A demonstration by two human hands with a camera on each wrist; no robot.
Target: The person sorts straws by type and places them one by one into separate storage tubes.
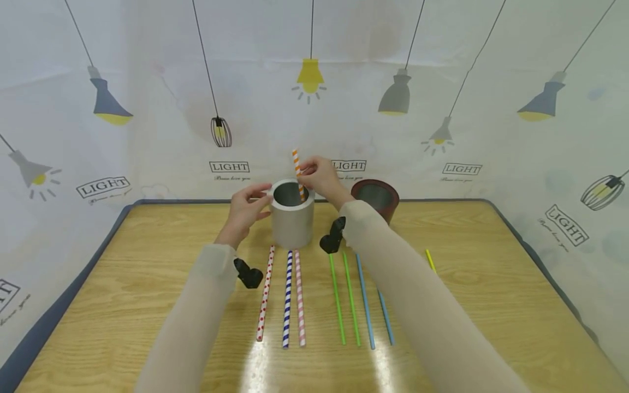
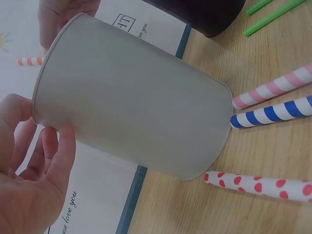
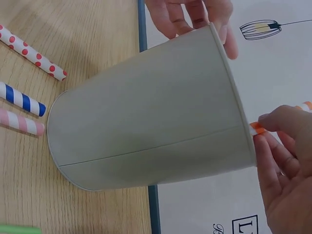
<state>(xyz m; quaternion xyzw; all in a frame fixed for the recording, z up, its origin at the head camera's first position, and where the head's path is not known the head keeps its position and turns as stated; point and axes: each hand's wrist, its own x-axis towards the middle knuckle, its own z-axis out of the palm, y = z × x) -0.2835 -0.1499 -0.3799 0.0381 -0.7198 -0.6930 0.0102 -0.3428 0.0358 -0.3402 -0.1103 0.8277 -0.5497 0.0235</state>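
Observation:
My right hand (image 1: 321,177) pinches an orange-and-white striped paper straw (image 1: 296,158) between thumb and fingers. The straw stands nearly upright, its lower part inside the pale grey cylindrical container (image 1: 292,226). In the right wrist view those fingers (image 3: 273,165) are close against the rim. On the container's other side, my left hand (image 1: 243,210) touches the outer wall near the top with spread fingers (image 2: 66,146). In front of the container lie a red-dotted straw (image 1: 265,295), a blue-striped straw (image 1: 287,300) and a pink-striped straw (image 1: 300,300).
A dark reddish-brown container (image 1: 375,191) stands at the right, partly behind my right arm. Green straws (image 1: 336,300) and blue straws (image 1: 365,303) lie before it. A yellow straw (image 1: 430,260) shows beyond my sleeve. Behind the wooden table (image 1: 491,262) hangs a lamp-printed backdrop (image 1: 265,82).

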